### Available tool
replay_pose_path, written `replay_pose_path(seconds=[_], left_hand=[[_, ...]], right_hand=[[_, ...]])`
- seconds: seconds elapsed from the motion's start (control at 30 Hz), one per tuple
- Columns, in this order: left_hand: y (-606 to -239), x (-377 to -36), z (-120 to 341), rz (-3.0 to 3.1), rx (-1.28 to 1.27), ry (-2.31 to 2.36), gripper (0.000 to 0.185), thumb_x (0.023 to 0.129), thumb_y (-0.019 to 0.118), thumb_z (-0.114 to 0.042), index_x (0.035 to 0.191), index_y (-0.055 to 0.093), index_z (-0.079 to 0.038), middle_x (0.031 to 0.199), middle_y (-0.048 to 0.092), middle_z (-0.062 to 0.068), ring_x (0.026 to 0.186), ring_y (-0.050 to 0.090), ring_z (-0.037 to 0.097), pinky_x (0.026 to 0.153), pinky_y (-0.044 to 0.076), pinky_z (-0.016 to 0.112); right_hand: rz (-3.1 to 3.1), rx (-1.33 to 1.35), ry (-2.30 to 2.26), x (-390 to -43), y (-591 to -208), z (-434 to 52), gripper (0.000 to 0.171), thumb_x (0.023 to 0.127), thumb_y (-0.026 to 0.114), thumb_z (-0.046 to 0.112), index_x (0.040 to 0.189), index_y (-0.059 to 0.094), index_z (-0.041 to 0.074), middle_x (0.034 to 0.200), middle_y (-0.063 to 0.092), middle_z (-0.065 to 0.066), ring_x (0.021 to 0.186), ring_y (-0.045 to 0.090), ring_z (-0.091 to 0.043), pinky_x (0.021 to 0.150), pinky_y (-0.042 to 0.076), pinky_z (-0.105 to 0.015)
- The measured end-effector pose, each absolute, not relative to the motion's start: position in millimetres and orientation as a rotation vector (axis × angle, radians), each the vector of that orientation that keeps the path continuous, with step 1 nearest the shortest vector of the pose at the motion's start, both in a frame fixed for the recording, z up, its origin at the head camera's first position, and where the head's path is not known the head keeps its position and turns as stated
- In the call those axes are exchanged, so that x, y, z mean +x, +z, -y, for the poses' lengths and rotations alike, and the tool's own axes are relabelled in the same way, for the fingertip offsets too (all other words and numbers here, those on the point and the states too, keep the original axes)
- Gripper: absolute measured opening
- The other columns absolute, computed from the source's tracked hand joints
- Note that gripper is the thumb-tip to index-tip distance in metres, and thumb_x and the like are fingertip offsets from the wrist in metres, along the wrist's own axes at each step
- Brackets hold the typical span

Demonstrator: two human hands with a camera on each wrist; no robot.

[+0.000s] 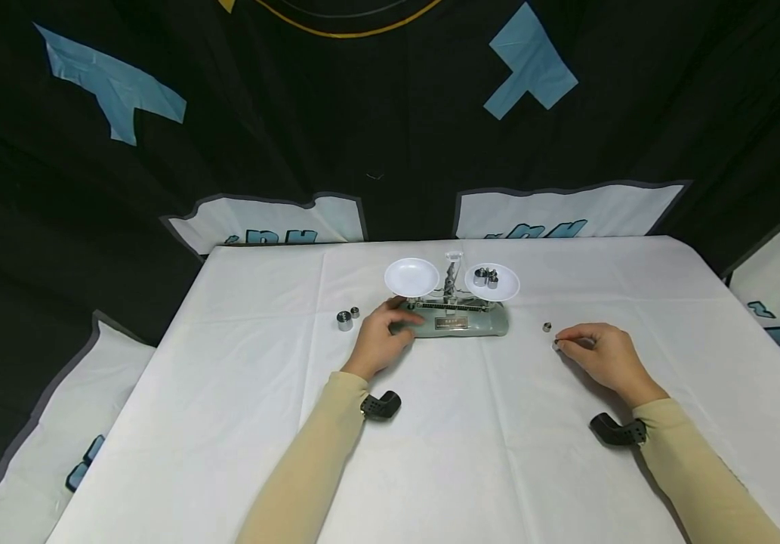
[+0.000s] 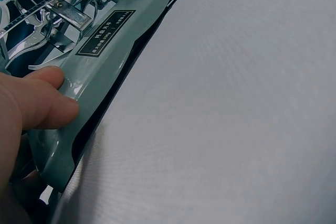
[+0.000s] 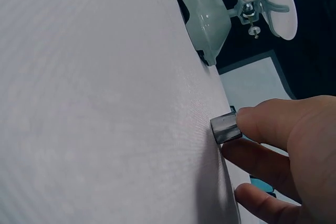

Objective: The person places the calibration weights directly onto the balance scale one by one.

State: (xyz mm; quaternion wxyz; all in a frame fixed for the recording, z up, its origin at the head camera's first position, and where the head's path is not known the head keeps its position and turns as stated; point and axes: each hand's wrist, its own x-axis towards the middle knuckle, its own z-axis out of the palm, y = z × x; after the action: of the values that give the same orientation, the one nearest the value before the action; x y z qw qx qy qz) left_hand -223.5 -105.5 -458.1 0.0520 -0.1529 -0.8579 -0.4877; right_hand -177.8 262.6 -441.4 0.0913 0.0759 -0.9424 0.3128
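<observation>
A pale green balance scale [image 1: 460, 321] stands mid-table with two white pans. Its left pan [image 1: 411, 277] is bare; the right pan [image 1: 507, 287] carries a few metal weights [image 1: 485, 277]. My left hand [image 1: 399, 317] holds the left end of the scale's base [image 2: 105, 72], and its fingers [image 2: 39, 103] press on the front face. To the right of the scale, my right hand [image 1: 559, 344] pinches a small metal weight [image 3: 226, 128] against the cloth with its fingertips [image 3: 257, 121]. Another small weight [image 1: 547, 326] lies just beyond that hand.
Two more metal weights, a larger one [image 1: 344, 320] and a smaller one [image 1: 355, 311], stand left of the scale. A white cloth [image 1: 430, 438] covers the table, with dark drapery behind. The scale's base [image 3: 207, 24] and one pan [image 3: 278, 3] show in the right wrist view.
</observation>
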Motion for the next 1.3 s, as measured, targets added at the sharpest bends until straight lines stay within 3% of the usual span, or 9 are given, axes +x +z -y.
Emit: replay_pose_path(seconds=[0.6,0.83,1.03,1.17,1.3], left_hand=[[-459,-223,104,2.595,-0.488,-1.49,0.025,0.08,0.065,-0.002,0.1,0.079,-0.005,0.151,0.055,0.017,0.146,0.047,0.036,0.123,0.037,0.048],[-459,-223,106,2.585,-0.482,-1.501,0.025,0.079,0.064,-0.003,0.1,0.079,-0.005,0.151,0.055,0.018,0.146,0.047,0.036,0.123,0.036,0.048],[-458,-222,106,2.588,-0.47,-1.521,0.026,0.079,0.065,-0.003,0.1,0.079,-0.004,0.152,0.054,0.018,0.147,0.045,0.035,0.124,0.035,0.047],[-457,-222,106,2.587,-0.471,-1.516,0.025,0.079,0.065,-0.003,0.1,0.079,-0.005,0.151,0.054,0.017,0.147,0.046,0.035,0.124,0.035,0.047],[-457,-223,106,2.595,-0.474,-1.511,0.025,0.08,0.065,-0.004,0.1,0.079,-0.005,0.151,0.055,0.017,0.146,0.046,0.034,0.124,0.036,0.046]], right_hand=[[2.834,0.189,0.92,-177,-440,-262,0.01,0.094,0.068,0.007,0.097,0.076,0.002,0.102,0.076,-0.021,0.105,0.068,-0.041,0.093,0.053,-0.06],[2.821,0.243,0.902,-180,-436,-264,0.009,0.094,0.068,0.005,0.096,0.075,0.002,0.097,0.077,-0.017,0.094,0.069,-0.031,0.079,0.057,-0.042],[2.825,0.27,0.918,-184,-424,-265,0.011,0.096,0.065,0.008,0.098,0.075,0.003,0.103,0.076,-0.019,0.083,0.06,-0.019,0.066,0.046,-0.022],[2.817,0.3,0.914,-187,-411,-265,0.013,0.098,0.064,0.011,0.1,0.074,0.003,0.104,0.075,-0.021,0.067,0.046,-0.014,0.058,0.038,-0.025],[2.804,0.313,0.88,-192,-397,-262,0.013,0.098,0.064,0.012,0.1,0.074,0.004,0.106,0.075,-0.021,0.073,0.049,-0.018,0.065,0.038,-0.028]])
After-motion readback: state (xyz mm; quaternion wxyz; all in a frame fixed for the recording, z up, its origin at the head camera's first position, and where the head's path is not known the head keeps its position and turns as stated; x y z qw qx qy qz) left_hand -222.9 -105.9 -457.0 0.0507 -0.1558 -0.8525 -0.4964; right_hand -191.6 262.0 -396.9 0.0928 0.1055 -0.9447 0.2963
